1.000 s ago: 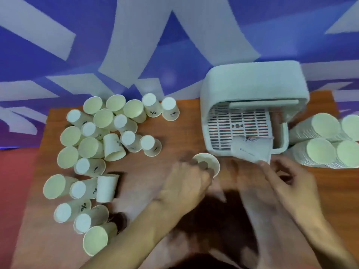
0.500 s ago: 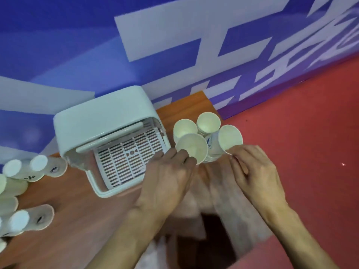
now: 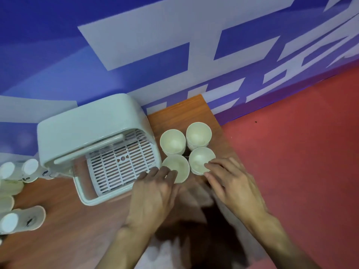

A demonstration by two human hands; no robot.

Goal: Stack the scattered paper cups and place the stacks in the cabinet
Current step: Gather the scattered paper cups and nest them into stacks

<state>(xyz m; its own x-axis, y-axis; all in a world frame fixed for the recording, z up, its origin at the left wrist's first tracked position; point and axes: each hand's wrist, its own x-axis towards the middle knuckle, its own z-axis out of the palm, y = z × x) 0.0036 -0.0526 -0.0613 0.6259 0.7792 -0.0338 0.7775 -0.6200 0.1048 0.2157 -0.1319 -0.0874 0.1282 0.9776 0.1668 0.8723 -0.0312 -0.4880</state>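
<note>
Since half a second ago your view has drifted slightly and the four cup stacks now stand upright in a tight square on the bench (image 3: pixel 81 226), right of the cabinet (image 3: pixel 93 133), rather than leaning. Your left hand (image 3: pixel 153 193) lies with its fingers spread over the near-left stack (image 3: pixel 177 166), touching its rim with a loose grip, not closed around it. Your right hand (image 3: pixel 231 183) rests fingertips on the rim of the near-right stack (image 3: pixel 200 158), grip likewise relaxed. Behind them stand the far-left stack (image 3: pixel 172 141) and far-right stack (image 3: pixel 198 135), untouched. The cabinet's slatted tray (image 3: pixel 120 167) is bare. Loose cups (image 3: pixel 23 220) lie at the bench's left edge.
</note>
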